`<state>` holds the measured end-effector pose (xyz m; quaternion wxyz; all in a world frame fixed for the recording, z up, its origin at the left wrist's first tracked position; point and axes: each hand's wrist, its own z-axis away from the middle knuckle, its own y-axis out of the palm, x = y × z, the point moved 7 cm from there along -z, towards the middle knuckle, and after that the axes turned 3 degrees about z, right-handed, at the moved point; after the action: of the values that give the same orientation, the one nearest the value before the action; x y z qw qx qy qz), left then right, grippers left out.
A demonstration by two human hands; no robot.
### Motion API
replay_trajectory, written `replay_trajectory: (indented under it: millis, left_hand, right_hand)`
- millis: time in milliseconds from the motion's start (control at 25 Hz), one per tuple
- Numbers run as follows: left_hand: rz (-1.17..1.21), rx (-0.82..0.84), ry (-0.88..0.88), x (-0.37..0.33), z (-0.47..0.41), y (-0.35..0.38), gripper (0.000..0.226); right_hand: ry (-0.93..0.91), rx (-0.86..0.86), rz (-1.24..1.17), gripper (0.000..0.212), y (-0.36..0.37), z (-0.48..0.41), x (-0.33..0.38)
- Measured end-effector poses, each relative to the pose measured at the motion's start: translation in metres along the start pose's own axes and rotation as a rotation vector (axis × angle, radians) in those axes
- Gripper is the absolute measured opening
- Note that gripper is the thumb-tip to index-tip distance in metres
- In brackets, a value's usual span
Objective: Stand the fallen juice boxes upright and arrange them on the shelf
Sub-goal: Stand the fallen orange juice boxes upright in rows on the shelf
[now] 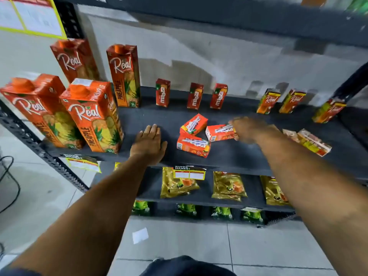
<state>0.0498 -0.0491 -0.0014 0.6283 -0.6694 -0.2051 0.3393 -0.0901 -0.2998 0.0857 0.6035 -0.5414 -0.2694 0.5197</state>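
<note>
Three small red juice boxes lie flat on the dark shelf [151, 116]: one at the back [194, 124], one in front [193, 146], one to the right [220, 132]. My right hand [249, 130] is blurred and touches the right-hand fallen box; whether it grips the box is unclear. My left hand [149, 143] lies flat, palm down, on the shelf to the left of the fallen boxes and holds nothing. Three small red Maaza boxes [162, 92] stand upright at the back. Two yellow-orange boxes [312, 142] lie fallen at the right, behind my right forearm.
Several tall Real pineapple cartons [93, 116] stand at the shelf's left. Three small Real boxes [268, 101] stand at the back right. Lower shelves hold golden packets [179, 182] and green packets [187, 210]. A price tag [189, 173] hangs on the shelf's front edge.
</note>
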Motion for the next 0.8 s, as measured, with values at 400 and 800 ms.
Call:
replay_trajectory:
  millis: [400, 800]
  left_hand:
    - [-0.066, -0.016, -0.017, 0.007, -0.004, 0.006, 0.069]
    - [-0.025, -0.043, -0.011, 0.006, -0.001, 0.002, 0.069]
  right_hand:
    - [-0.07, 0.045, -0.185, 0.055, 0.026, -0.038, -0.007]
    - [-0.488, -0.161, 0.214, 0.059, -0.056, -0.014, 0.008]
